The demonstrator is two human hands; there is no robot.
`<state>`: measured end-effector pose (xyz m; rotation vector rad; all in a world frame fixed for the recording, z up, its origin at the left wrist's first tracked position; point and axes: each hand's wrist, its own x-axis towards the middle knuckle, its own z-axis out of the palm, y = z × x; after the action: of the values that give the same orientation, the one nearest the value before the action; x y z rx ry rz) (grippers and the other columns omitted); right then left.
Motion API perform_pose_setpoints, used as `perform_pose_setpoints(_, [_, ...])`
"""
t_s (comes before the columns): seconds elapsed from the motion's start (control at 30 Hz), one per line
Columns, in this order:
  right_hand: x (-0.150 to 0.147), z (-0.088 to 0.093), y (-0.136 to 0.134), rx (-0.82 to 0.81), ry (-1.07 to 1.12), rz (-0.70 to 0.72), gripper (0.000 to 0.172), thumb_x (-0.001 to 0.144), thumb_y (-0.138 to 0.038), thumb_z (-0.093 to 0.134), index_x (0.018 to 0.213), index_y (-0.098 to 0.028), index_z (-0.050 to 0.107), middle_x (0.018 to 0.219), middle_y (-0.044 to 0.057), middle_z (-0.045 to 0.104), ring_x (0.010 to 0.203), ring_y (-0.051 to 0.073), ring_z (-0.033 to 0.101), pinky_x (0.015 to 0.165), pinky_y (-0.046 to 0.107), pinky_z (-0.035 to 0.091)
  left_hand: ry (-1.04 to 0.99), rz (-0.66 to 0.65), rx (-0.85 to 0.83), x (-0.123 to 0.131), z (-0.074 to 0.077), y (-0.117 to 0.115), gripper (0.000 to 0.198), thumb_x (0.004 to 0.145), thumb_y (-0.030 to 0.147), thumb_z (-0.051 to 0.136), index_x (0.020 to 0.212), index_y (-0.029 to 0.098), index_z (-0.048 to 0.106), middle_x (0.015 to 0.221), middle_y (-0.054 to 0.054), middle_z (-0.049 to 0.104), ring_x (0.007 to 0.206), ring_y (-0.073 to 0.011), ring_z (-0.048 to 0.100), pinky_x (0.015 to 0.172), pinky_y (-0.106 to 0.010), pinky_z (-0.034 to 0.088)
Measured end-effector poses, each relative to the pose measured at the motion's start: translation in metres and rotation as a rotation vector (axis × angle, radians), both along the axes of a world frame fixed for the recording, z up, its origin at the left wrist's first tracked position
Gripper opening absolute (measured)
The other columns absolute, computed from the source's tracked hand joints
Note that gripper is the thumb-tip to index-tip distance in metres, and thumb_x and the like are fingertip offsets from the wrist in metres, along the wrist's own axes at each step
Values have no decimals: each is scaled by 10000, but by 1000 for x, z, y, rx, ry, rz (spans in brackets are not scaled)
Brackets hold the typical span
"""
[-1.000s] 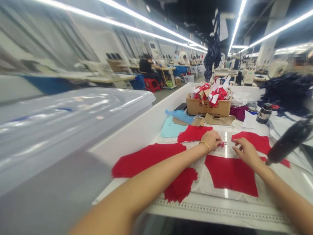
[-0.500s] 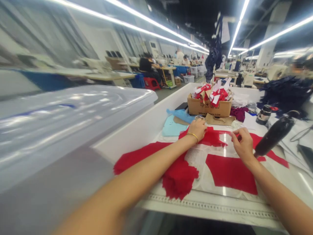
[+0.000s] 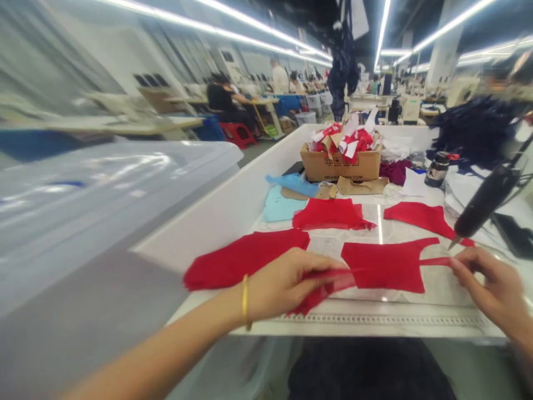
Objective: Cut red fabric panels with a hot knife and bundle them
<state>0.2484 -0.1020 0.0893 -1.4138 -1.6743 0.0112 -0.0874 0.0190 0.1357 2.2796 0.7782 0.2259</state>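
Red fabric pieces lie on the white table (image 3: 195, 316). My left hand (image 3: 291, 283), wearing a gold bracelet, is closed on a red fabric piece (image 3: 312, 297) near the front edge. My right hand (image 3: 491, 283) pinches the end of a narrow red strip (image 3: 435, 261), which runs left over a flat red panel (image 3: 383, 258). Where the strip joins the left hand's fabric is blurred. Beside the left forearm rests a red fabric stack (image 3: 245, 258). Further back lie another red piece (image 3: 328, 214) and a curved red piece (image 3: 420, 215).
A black tool (image 3: 487, 200) with a pointed tip hangs above my right hand. Behind stand a cardboard box (image 3: 341, 165) of scraps and a dark jar (image 3: 437, 170). Light blue pieces (image 3: 283, 203) lie by the left raised wall. A large translucent bin (image 3: 125, 183) is at left.
Both hands have come toward the front edge and moved apart, the left with red fabric from the back pieces, the right drawing the strip rightward. The view has shifted right.
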Motion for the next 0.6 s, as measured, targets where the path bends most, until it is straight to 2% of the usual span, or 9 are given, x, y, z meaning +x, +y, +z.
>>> perform_pose_setpoints(0.07, [8, 3, -8, 3, 5, -78, 179, 924, -324, 605, 762, -251, 626, 561, -26, 587, 461, 133, 533, 463, 259, 421, -6, -3, -234, 7, 8, -14, 360, 945, 377, 524, 1192, 237, 746, 869, -16, 765, 744, -180, 685, 690, -255, 531])
perform_pose_setpoints(0.13, [15, -1, -6, -16, 13, -133, 209, 911, -364, 608, 739, -248, 628, 540, -25, 579, 442, 133, 508, 441, 262, 398, -12, -8, -327, 18, 5, -15, 364, 916, 395, 567, 1175, 213, 747, 937, -37, 771, 837, -201, 697, 743, -267, 539])
perform_pose_setpoints(0.2, [21, -13, 1, -62, -3, -172, 239, 899, -404, 599, 727, -241, 630, 508, -30, 556, 424, 132, 493, 443, 266, 384, 33, 5, -282, 31, -9, -7, 297, 905, 364, 571, 1056, 198, 765, 976, -49, 770, 906, -206, 695, 805, -276, 532])
perform_pose_setpoints(0.33, [32, -42, 22, -176, -152, -290, 278, 876, -448, 565, 732, -230, 659, 502, -9, 591, 452, 161, 554, 495, 280, 367, 187, 97, -108, 57, -50, 18, 197, 892, 283, 569, 787, 180, 700, 735, -18, 712, 697, -170, 651, 688, -261, 493])
perform_pose_setpoints(0.4, [35, -51, 30, -226, -235, -355, 273, 869, -439, 556, 741, -229, 675, 529, 8, 629, 482, 178, 582, 510, 283, 346, 209, 129, -45, 66, -64, 30, 170, 861, 272, 619, 725, 182, 666, 703, -14, 678, 691, -180, 626, 688, -277, 473])
perform_pose_setpoints(0.47, [36, -55, 37, -288, -283, -397, 253, 865, -417, 551, 764, -230, 689, 562, 15, 657, 508, 185, 595, 521, 281, 334, 218, 144, 25, 72, -71, 39, 171, 834, 269, 663, 685, 188, 648, 739, -24, 667, 760, -204, 615, 746, -306, 466])
perform_pose_setpoints(0.6, [37, -53, 51, -455, -319, -435, 181, 846, -343, 564, 774, -234, 690, 626, 13, 695, 573, 192, 616, 523, 273, 305, 226, 133, 111, 78, -71, 52, 185, 838, 240, 675, 666, 191, 630, 786, -45, 658, 866, -241, 586, 817, -350, 444])
